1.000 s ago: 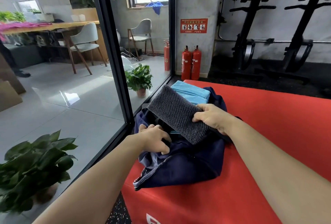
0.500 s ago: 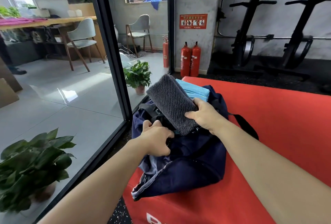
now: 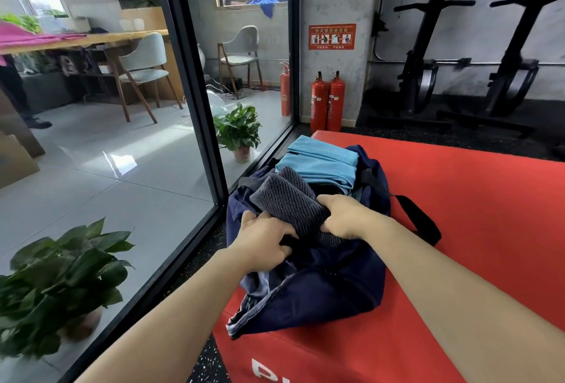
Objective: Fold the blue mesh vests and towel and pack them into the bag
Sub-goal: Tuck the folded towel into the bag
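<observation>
A navy bag (image 3: 324, 288) lies open on the red padded box (image 3: 474, 199). My right hand (image 3: 345, 214) grips the near end of a folded grey towel (image 3: 284, 196), whose lower part sits inside the bag's opening. My left hand (image 3: 263, 242) grips the bag's left rim and holds the opening apart. Folded light-blue mesh vests (image 3: 321, 159) lie stacked at the bag's far end, just behind the towel. A black strap (image 3: 419, 220) trails off the bag to the right.
A black-framed glass partition (image 3: 195, 101) runs along the box's left edge. Potted plants stand at the near left (image 3: 58, 278) and behind the glass (image 3: 240, 131). Two red fire extinguishers (image 3: 327, 101) stand beyond the box. Black gym racks (image 3: 458, 46) line the back wall.
My right hand has pushed the grey towel down and toward me, deeper into the bag. My left hand has kept its grip on the bag's rim.
</observation>
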